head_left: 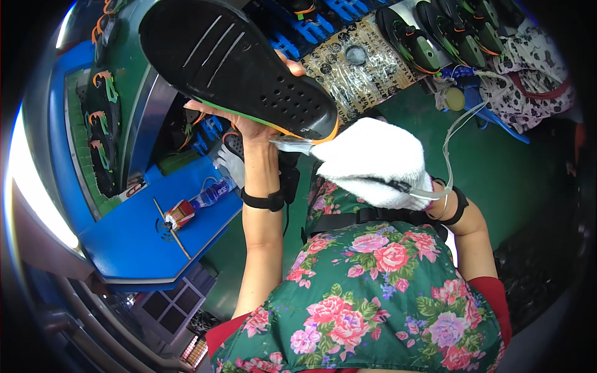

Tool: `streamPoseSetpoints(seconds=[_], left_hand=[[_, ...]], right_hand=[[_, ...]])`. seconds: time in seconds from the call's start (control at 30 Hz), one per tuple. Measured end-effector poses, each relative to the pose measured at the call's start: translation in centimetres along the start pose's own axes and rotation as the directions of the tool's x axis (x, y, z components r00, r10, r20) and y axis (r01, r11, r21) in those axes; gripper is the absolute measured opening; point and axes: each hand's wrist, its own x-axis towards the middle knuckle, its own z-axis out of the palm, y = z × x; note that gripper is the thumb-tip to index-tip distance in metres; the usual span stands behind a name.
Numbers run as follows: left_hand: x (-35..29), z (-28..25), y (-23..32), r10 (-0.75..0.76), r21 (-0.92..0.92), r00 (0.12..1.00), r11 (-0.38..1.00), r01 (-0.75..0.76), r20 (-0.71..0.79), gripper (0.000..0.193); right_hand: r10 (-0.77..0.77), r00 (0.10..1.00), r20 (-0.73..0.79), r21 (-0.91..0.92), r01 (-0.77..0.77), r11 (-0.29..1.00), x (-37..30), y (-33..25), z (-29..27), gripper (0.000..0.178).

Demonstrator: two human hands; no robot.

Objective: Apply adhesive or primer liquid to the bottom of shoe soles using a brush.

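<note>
My left hand (252,127) holds up a shoe (242,68), its black underside facing me. That underside has grooves at the wide end and several small holes toward the other end, with a green and orange rim along the lower edge. My right hand (376,161), in a white knitted glove, is closed around a brush (293,145) with pale bristles. The bristles are at the orange rim near the shoe's narrower end; whether they touch is unclear. A thin clear tube (443,180) runs to a dark fitting by the glove.
Several black and green shoes (410,43) stand at upper right beside a taped cardboard surface (367,81). A blue table (124,242) at left bears a bottle (214,191) and a red packet (179,214). More shoes (99,124) sit in a machine at far left. Patterned cloth (535,68) hangs at right.
</note>
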Motion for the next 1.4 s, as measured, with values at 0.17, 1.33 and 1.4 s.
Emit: streamPoseSetpoints(seconds=[0.17,1.33,1.4], left_hand=[[0.5,0.0,-1.0,0.008,-0.073,1.0,0.997,-0.008,-0.001,0.133],[1.3,0.8,-1.3,-0.327,-0.053,0.935,0.94,0.336,0.136,0.132],[1.4,0.4,-1.2,-0.373,0.053,0.922,0.928,0.369,0.102,0.136]], right_hand=[[0.044,0.999,0.0,-0.027,-0.044,0.999,0.0,-1.0,-0.7,0.027],[0.132,0.98,0.15,0.332,-0.176,0.927,0.9,0.9,-3.5,0.012],[-0.027,0.993,0.115,0.083,0.018,0.996,1.1,1.1,-3.6,0.018]])
